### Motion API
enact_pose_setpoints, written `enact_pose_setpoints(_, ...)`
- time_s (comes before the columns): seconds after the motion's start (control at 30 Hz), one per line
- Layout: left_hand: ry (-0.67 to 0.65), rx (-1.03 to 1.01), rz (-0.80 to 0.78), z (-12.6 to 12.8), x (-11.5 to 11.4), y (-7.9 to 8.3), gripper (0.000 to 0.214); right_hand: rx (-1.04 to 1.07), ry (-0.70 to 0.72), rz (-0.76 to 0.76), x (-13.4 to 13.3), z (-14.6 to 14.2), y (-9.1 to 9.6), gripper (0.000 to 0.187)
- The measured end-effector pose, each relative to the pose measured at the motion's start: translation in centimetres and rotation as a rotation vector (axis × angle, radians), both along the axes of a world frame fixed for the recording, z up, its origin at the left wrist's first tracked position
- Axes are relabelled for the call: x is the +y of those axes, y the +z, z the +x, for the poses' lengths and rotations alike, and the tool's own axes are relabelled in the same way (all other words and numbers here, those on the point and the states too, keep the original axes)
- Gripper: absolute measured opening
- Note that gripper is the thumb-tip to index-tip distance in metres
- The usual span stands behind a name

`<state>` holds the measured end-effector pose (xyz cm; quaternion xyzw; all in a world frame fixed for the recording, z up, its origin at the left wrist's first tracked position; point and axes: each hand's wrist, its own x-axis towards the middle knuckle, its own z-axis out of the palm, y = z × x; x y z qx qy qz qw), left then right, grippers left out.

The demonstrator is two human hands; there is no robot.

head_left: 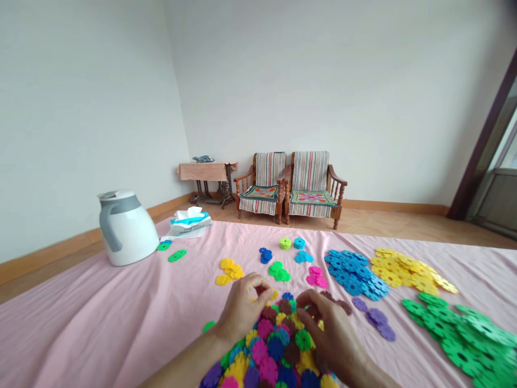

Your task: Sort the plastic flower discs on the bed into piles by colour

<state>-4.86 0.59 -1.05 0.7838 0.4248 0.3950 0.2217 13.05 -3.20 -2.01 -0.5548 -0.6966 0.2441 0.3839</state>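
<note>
A mixed pile of flower-shaped plastic discs (pixel 265 329) lies in front of me, in pink, brown, blue, yellow, green and purple. My left hand (pixel 244 303) is over the pile's far left side, thumb and forefinger pinched together. Yellow shows beside its fingertips, but I cannot tell whether it is held. At the pile's right side, my right hand (pixel 332 330) reaches in with bent fingers, thumb and forefinger slightly apart and no disc plainly between them. Just beyond the hands sit small groups of yellow discs (pixel 230 271), green discs (pixel 279 271), pink discs (pixel 316 277) and purple discs (pixel 376 318).
Larger heaps of blue discs (pixel 355 274), yellow discs (pixel 410 269) and green discs (pixel 464 331) spread to the right. A white jug (pixel 135 231) and a tissue box (pixel 190 223) stand left on the pink cloth (pixel 161 307). Two wooden armchairs (pixel 311 183) are behind.
</note>
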Motion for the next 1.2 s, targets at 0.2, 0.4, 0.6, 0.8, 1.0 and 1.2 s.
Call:
enact_pose_setpoints(0.2,0.383,0.203,0.032,-3.9,7.3,0.4,0.015,-0.13,-0.136,0.131,-0.7,3.3,-2.5,0.016)
enact_pose_setpoints(0.4,0.575,0.241,0.003,-6.4,10.5,-2.5,0.012,-0.127,-0.17,0.189,-0.5,4.6,-4.4,0.018)
enact_pose_setpoints(0.6,0.519,0.229,0.079,-6.8,9.8,-2.9,0.022,-0.187,-0.172,0.141,-0.5,4.4,-3.9,0.017)
enact_pose_setpoints(0.8,0.06,0.225,-0.036,-5.1,7.8,0.0,0.019,-0.174,-0.147,0.109,-0.3,4.4,-4.0,0.017)
enact_pose_setpoints(1.0,-0.402,0.288,-0.134,-2.2,4.0,2.2,0.017,-0.163,-0.146,0.104,-0.2,4.4,-4.1,0.016)
enact_pose_setpoints(1.2,-0.502,0.455,-0.03,-0.5,2.6,1.5,0.035,-0.163,-0.15,0.11,-0.1,4.5,-4.4,0.016)
